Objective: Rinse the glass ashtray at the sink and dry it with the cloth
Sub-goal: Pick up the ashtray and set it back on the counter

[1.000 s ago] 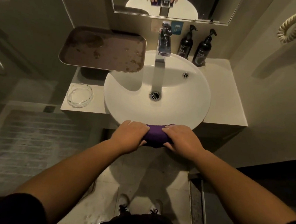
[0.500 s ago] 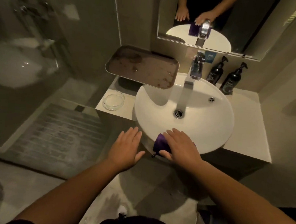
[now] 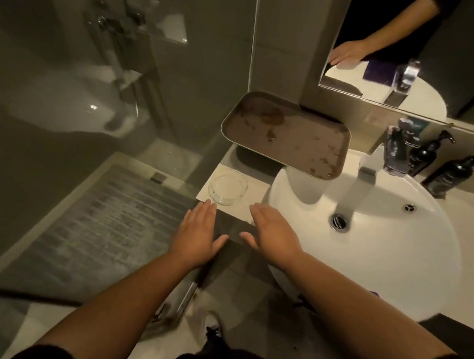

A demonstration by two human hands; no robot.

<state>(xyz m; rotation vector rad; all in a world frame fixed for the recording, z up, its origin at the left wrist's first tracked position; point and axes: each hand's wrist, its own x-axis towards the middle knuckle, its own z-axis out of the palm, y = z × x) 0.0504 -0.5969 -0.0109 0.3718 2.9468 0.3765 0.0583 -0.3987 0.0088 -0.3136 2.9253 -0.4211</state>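
The round clear glass ashtray (image 3: 228, 186) sits on the pale counter left of the white sink (image 3: 391, 252). My left hand (image 3: 198, 233) hovers flat just in front of it, fingers together and empty. My right hand (image 3: 274, 232) is held flat beside it, to the ashtray's near right, also empty. Both hands are apart from the ashtray. The purple cloth (image 3: 375, 293) shows only as a sliver on the sink's near rim behind my right forearm. The chrome tap (image 3: 388, 156) stands at the back of the basin.
A stained metal tray (image 3: 286, 132) overhangs the counter and sink behind the ashtray. Two dark pump bottles (image 3: 445, 170) stand right of the tap. A mirror (image 3: 416, 52) hangs above. A glass shower screen and grey mat lie to the left.
Both hands let go of the purple cloth on the sink's front rim and moved left toward the ashtray. The view swung left with them.
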